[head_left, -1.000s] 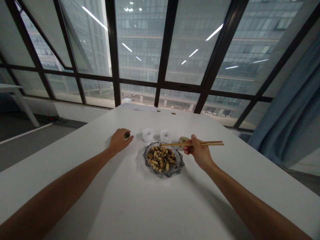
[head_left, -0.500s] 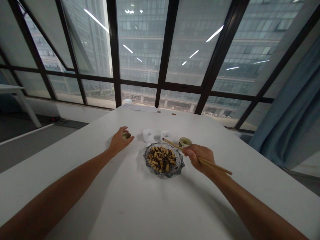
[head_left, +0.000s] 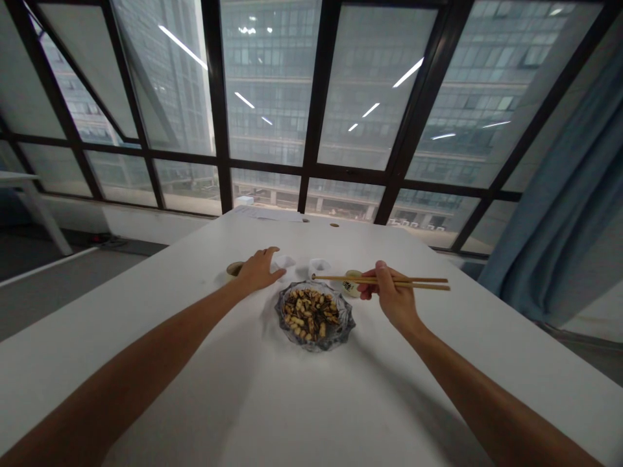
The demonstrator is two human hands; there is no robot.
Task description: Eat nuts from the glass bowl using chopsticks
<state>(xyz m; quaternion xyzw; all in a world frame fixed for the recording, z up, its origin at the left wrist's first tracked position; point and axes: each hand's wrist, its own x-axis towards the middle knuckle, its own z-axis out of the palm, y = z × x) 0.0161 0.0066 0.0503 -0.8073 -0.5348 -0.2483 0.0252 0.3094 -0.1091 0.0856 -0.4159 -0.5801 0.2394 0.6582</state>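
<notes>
Our left hand (head_left: 257, 270) and right hand (head_left: 395, 299) work well apart over a white worktop (head_left: 311, 402), the right clasping a pair of chopsticks (head_left: 335, 278), the left with thumb and fingers spread about a small white cup (head_left: 287, 261); whether it grips the cup, we cannot tell. The chopsticks reach out from both sides of the right hand, between thumb and fingers, and carry over toward the left hand without reaching it. Their long axis runs nearly level across our view, tips pointing left, back ends pointing right and slightly parted. We see the tips meet beyond the far rim of a glass bowl (head_left: 346, 321) and in front of a second white cup (head_left: 320, 266); a speck at the tips is too small for us to name. Slim, straight and yellowish-brown, the pair looks like plain wood or bamboo. Heaped in the bowl, whose edge is jagged, we find golden nuts (head_left: 311, 311) mixed with dark, thin pieces. One greenish cup (head_left: 351, 283), marked with dark characters, stands just beside the right hand's fingers; another pale green cup (head_left: 234, 267) sits partly behind the left hand.
</notes>
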